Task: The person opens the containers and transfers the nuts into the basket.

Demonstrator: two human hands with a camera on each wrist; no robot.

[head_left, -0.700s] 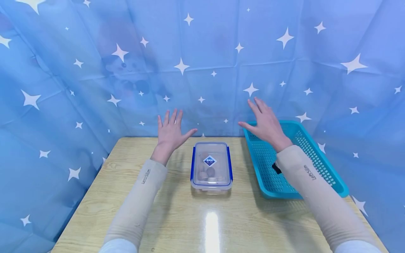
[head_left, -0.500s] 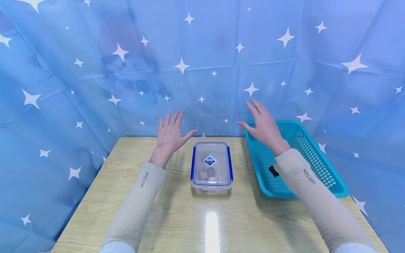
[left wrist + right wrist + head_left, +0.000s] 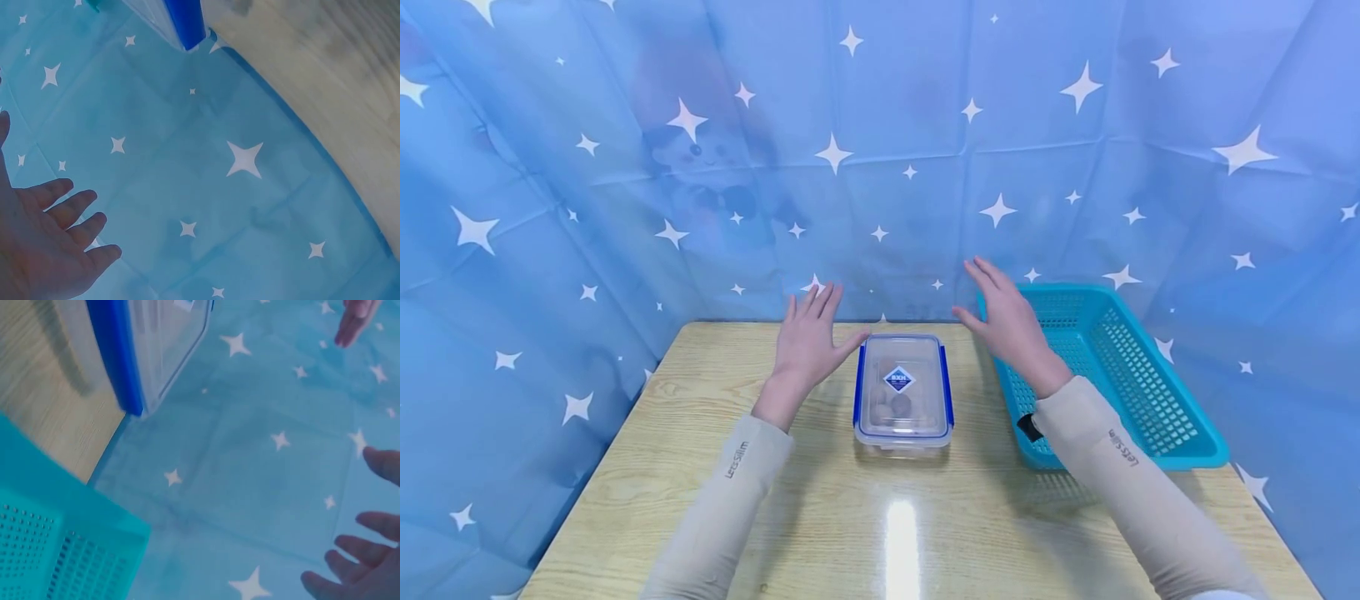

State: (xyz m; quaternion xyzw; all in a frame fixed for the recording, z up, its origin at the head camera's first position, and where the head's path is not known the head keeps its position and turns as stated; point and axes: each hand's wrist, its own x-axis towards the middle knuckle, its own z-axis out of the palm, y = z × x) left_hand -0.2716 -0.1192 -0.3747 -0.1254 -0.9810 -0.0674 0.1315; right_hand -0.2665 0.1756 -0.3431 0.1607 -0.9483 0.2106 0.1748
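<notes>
Head view shows the clear rectangular plastic container with blue-clipped lid at table centre, left hand at its 10 o'clock and right hand at 2 o'clock (both spread flat, holding nothing), beside the teal perforated plastic basket.

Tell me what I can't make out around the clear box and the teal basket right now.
- Contents of the clear box: head view, brownish lumps blurred behind the lid and label; kind unclear.
- Dark item in the teal basket: head view, mostly hidden by the right sleeve.
- Left hand: left wrist view, cut off by the edge.
</notes>
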